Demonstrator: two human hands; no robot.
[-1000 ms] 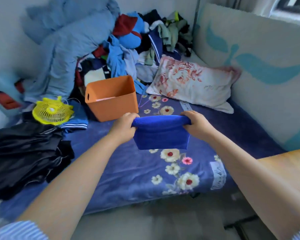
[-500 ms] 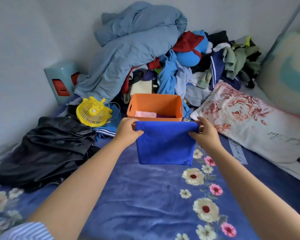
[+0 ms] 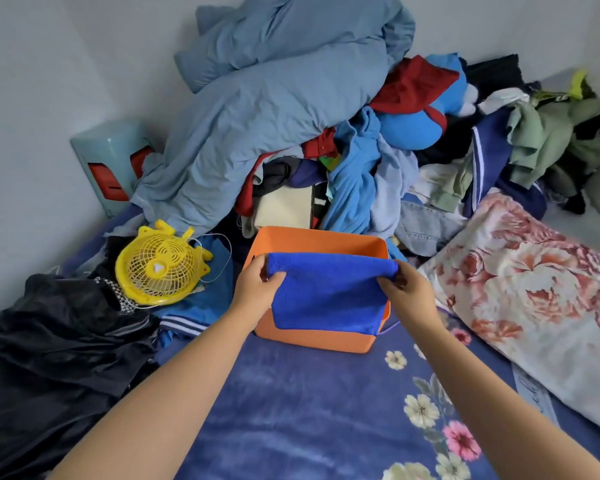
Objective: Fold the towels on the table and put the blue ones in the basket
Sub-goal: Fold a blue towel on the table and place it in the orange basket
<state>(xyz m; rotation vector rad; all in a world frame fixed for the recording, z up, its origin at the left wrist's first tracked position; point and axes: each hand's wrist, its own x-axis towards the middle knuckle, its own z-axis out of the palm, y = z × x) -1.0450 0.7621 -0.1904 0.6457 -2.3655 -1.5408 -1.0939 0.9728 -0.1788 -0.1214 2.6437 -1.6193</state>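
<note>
Your left hand (image 3: 257, 292) and right hand (image 3: 404, 292) each pinch a top corner of the folded blue towel (image 3: 329, 299), thumbs in front. It hangs over the orange basket (image 3: 312, 239), covering its near wall, on the floral blanket (image 3: 291, 410).

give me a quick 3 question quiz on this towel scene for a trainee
1. True or false: the blue towel already lies flat inside the orange basket.
2. Which hands hold the towel? A) left only B) right only C) both
3. Fill in: left of the basket lies a yellow ____.

Key
1. False: the left hand and the right hand hold it up by its top corners over the basket, and it hangs down in front of the near wall.
2. C
3. fan
</note>
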